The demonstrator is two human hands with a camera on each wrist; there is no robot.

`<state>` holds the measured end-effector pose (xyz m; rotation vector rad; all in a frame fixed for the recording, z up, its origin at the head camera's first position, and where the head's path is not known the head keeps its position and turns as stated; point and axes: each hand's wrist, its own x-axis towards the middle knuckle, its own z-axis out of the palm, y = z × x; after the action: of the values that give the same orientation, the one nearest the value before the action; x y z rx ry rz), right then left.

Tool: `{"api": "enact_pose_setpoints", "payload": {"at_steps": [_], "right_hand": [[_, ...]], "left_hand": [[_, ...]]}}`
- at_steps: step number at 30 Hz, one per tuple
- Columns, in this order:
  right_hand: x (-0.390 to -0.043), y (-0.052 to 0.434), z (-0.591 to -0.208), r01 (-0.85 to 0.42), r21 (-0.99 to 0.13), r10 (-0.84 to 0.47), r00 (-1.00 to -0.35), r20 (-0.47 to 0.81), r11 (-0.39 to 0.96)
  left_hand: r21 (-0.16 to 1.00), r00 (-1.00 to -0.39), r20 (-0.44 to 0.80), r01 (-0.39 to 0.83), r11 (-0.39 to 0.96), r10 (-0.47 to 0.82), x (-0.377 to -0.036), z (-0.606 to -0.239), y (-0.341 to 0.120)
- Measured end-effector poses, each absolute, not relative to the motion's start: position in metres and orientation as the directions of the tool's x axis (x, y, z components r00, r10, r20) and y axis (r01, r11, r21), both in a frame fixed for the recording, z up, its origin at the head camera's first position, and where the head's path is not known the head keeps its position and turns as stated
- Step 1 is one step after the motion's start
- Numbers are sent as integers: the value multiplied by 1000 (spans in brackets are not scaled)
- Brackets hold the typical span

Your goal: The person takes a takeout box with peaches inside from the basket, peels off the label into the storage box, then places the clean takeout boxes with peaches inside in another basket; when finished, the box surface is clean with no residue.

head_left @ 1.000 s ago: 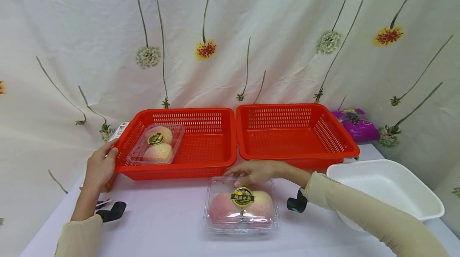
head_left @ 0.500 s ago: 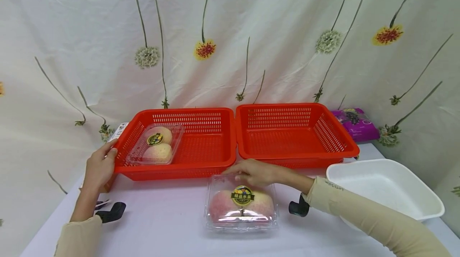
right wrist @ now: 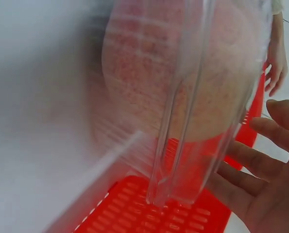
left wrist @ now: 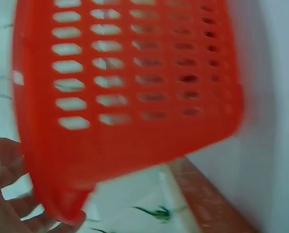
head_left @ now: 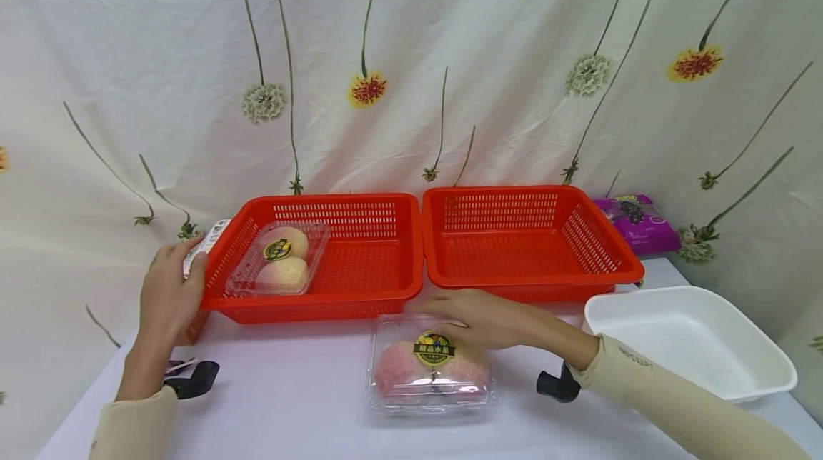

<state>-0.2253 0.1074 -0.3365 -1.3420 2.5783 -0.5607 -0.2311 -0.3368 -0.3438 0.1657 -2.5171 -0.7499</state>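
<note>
In the head view, a clear plastic clamshell box [head_left: 421,397] with two peaches and a round black-and-gold label sits on the white table. My right hand [head_left: 479,318] lies over its far right part. The right wrist view shows this hand's fingers [right wrist: 253,158] spread and extended beside the clear wall. At the left, my left hand [head_left: 168,293] is beside the left red plastic basket [head_left: 363,267]. Its fingers [left wrist: 24,206] are loosely bent near the rim corner in the left wrist view. A second peach box [head_left: 280,260] leans inside that basket.
Another red basket [head_left: 501,253] adjoins the first on the right. A white plastic tub [head_left: 688,335] stands at the right edge, with a purple grape-printed bag [head_left: 636,223] behind. A box with white printing [head_left: 207,242] is behind my left hand. A flowered cloth [head_left: 411,53] hangs at the back.
My left hand has loosened from the basket rim and shifted slightly left. The right hand has shifted slightly right over the front box. Boxes and baskets stay almost in place.
</note>
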Motion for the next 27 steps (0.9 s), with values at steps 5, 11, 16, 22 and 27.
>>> {"api": "enact_pose_setpoints", "payload": {"at_steps": [5,11,16,22,27], "right_hand": [[-213,128,-334,-727,-380,-768,-637,64,572],[-209,141,-338,-686,-412,-717,-689,102,600],[-208,140,-345,-670,-437,-703,-702,112,600],[-207,134,-351,-693,-407,-706,-693,148,595],[-209,125,-350,-695,-385,-697,-699,162,607]], "left_hand": [[382,-775,632,319,867,6,-210,-325,-290],[247,-707,584,623,742,399,-180,-338,-208],[236,-711,394,691,683,583,-172,-362,-160],[288,-762,245,648,705,600,-177,-385,-143],[339,-791,219,610,716,571,-182,-389,-141]]}}
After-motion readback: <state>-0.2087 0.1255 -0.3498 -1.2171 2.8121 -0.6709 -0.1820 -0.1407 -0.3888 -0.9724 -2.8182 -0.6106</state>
